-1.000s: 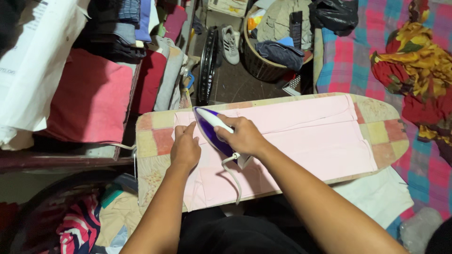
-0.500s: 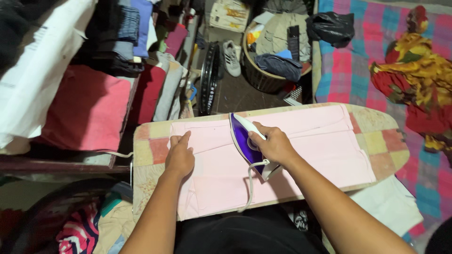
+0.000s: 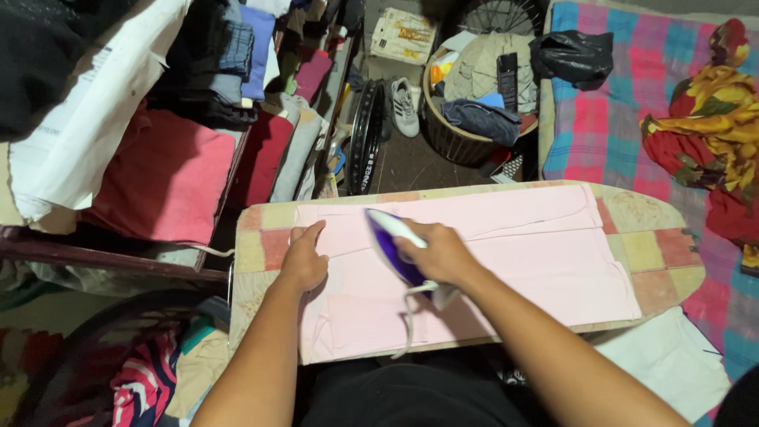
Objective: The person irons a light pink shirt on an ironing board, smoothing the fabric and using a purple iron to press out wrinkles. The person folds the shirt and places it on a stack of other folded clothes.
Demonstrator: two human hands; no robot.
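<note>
**Iron on pink cloth, centre frame**

Right hand (image 3: 439, 251) wrapped round the handle of the purple-and-white iron (image 3: 393, 247), fingers closed tight on it, soleplate flat on the pink cloth (image 3: 514, 253). Iron sits centre frame, nose aimed toward upper left. White cord (image 3: 409, 320) trails off the heel, down toward the bottom edge.

Left hand (image 3: 304, 259) is flat and spread wide, holding nothing, palm pressing the cloth's left end just beside the iron. Cloth covers most of the ironing board (image 3: 656, 245), whose patchwork cover shows at both ends.

Doing this well, imo: keep that flat hand tensioning the fabric but well clear of the soleplate; glide w/ the fold lines, not across them; no pausing in one spot. Watch the cord, since it's lying over the cloth and could drag a crease in.

Round about: laundry basket (image 3: 474, 119) full of clothes at top centre, a sneaker (image 3: 404, 107) left of it, red cloth (image 3: 162, 182) upper left, checked blanket (image 3: 624, 119) upper right.
</note>
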